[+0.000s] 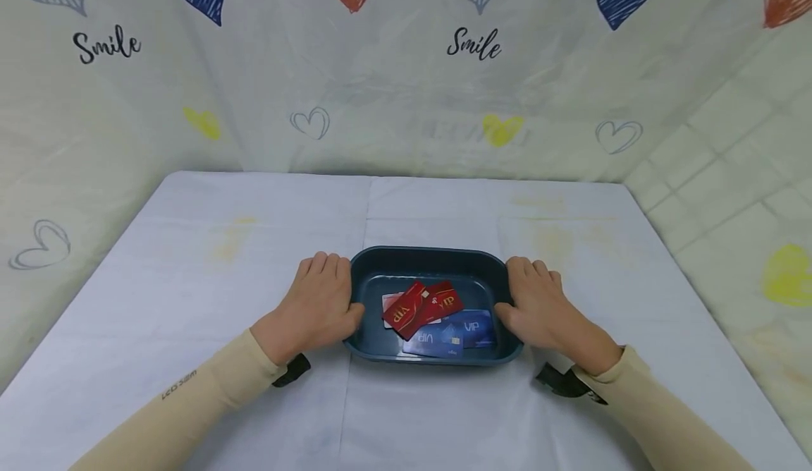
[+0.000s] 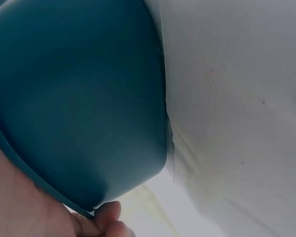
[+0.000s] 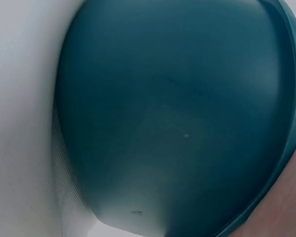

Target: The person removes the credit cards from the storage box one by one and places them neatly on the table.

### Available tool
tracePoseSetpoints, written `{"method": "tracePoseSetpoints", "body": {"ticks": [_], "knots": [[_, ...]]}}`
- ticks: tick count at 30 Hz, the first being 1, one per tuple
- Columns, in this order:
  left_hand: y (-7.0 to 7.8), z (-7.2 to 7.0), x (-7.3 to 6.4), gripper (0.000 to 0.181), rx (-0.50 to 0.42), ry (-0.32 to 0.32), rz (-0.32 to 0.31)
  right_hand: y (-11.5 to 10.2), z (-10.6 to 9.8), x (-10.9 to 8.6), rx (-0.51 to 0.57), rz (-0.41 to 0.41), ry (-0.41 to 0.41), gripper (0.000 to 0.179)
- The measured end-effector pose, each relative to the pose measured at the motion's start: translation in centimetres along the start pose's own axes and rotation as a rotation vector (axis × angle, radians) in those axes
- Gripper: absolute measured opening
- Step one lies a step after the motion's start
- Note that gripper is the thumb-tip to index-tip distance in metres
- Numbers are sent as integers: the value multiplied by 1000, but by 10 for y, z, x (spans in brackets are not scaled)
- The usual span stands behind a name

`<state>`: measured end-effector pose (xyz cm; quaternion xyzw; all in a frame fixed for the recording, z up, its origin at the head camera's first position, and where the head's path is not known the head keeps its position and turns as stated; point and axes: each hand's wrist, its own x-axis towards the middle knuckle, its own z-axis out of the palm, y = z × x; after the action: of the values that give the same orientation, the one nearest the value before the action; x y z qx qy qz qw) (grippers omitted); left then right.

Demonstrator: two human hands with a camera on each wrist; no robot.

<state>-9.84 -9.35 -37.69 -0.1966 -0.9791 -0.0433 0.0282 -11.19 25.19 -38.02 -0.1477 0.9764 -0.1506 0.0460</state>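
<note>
A dark teal plastic tray (image 1: 425, 257) with rounded corners is in the middle of the head view. My left hand (image 1: 320, 300) grips its left rim, thumb at the near side. On the opposite rim, my right hand (image 1: 544, 305) holds on the same way. Inside lie two red VIP cards (image 1: 404, 309), overlapping each other. They partly cover two blue VIP cards (image 1: 438, 342) and a pale card (image 1: 388, 300). Both wrist views show the tray's outer wall (image 2: 84, 98) close up, beside white cloth. Whether the tray's base touches the table everywhere cannot be told.
A white cloth with faint yellow stains covers the table (image 1: 190, 245). Behind it hangs a pale curtain (image 1: 393, 69) printed with hearts and "Smile". A dark strap (image 1: 292, 371) shows under the left cuff, another (image 1: 564, 381) under the right.
</note>
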Motion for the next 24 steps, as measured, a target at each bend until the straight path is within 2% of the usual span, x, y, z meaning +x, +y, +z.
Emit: {"method": "tracePoseSetpoints", "body": {"ticks": [12, 15, 19, 24], "knots": [[-3, -13, 2, 42, 69, -113, -7, -2, 2, -3, -3, 5, 31, 22], [-4, -16, 3, 50, 80, -80, -11, -1, 2, -3, 4, 1, 33, 21], [-4, -20, 7, 60, 74, 12, 6, -1, 2, -3, 12, 2, 36, 20], [1, -27, 13, 67, 14, 100, 44, -1, 3, -3, 15, 13, 41, 20]]}}
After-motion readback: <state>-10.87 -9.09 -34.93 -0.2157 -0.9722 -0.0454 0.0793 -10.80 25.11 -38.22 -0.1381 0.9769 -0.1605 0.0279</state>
